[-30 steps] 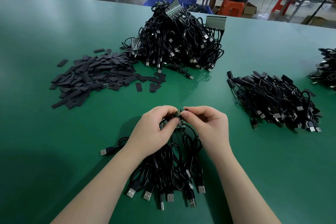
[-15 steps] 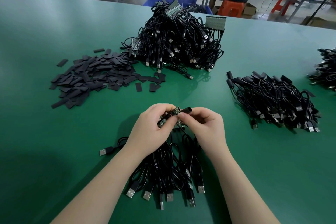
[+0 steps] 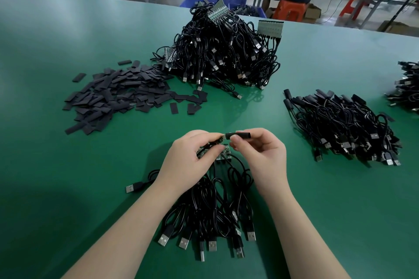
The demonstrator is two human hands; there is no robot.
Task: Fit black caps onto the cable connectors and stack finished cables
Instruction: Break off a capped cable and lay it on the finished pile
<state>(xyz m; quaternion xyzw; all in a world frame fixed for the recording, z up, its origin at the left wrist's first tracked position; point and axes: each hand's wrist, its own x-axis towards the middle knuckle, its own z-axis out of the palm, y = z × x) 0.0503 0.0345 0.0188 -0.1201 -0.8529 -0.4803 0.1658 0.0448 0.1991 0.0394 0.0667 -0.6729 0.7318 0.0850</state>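
Hands pinch: right hand (image 3: 260,154) cap (image 3: 238,136), left hand (image 3: 190,158) connector (image 3: 221,140); piles surround.

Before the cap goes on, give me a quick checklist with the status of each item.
1. Right hand holds cap: ok.
2. Left hand holds connector: ok.
3. Cap mouth meets connector tip: ok, roughly in line.
4. Cap seated on connector: not ok, only at the tip.
5. Cap mouth open, not flattened: cannot tell.
6. Finished pile on the right has room: ok.
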